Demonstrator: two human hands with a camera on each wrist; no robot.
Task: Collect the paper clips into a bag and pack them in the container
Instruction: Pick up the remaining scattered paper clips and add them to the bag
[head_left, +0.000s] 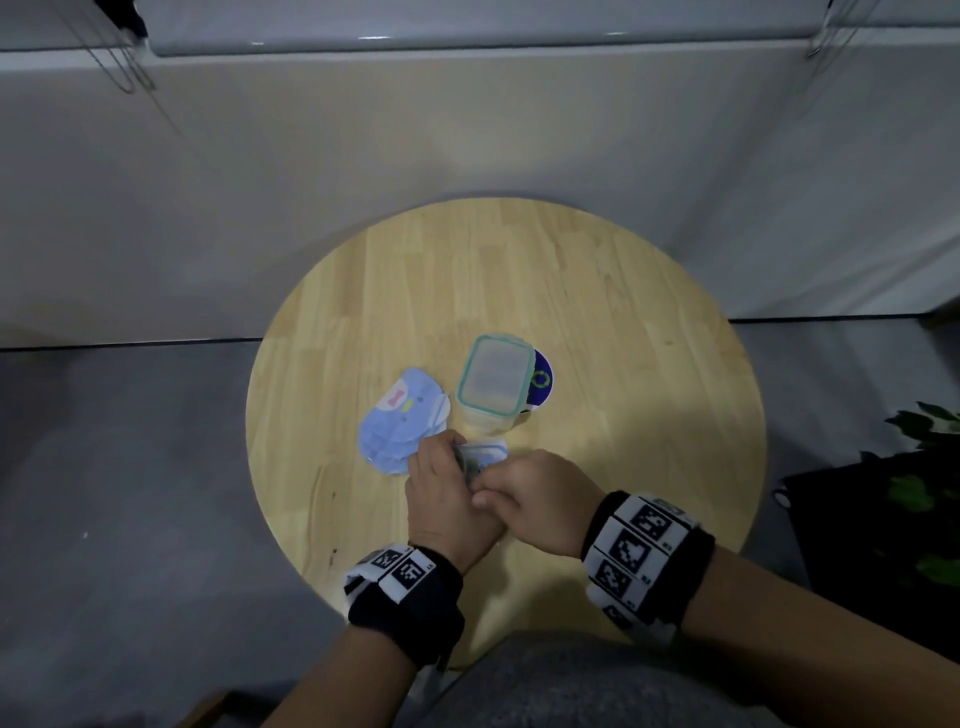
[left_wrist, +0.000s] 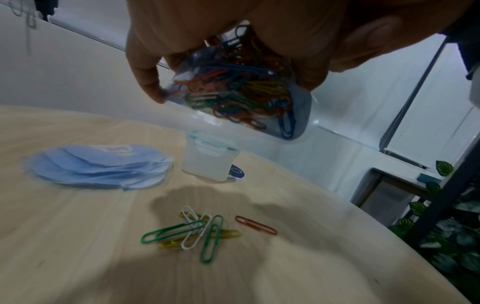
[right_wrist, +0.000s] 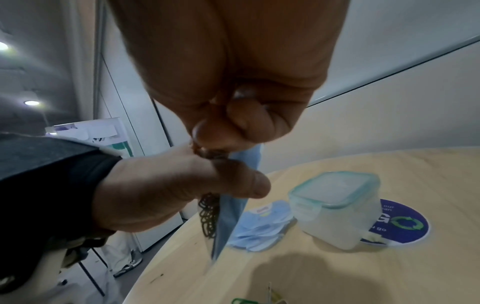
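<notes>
Two hands are holding a bag of paper clips above a round counter.
Left hand (head_left: 447, 499) and right hand (head_left: 530, 501) are pinching the bag (left_wrist: 241, 90) near the counter's (head_left: 597, 312) near edge; loose paper clips (left_wrist: 197, 232) are lying beneath, the lidded container (head_left: 494, 379) sitting farther in, mid-counter.

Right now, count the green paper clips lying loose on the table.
2. One green clip slants left out of the pile; the other green clip lies just right of it, nearer the red clip. The overlapping pile may hide more.
</notes>
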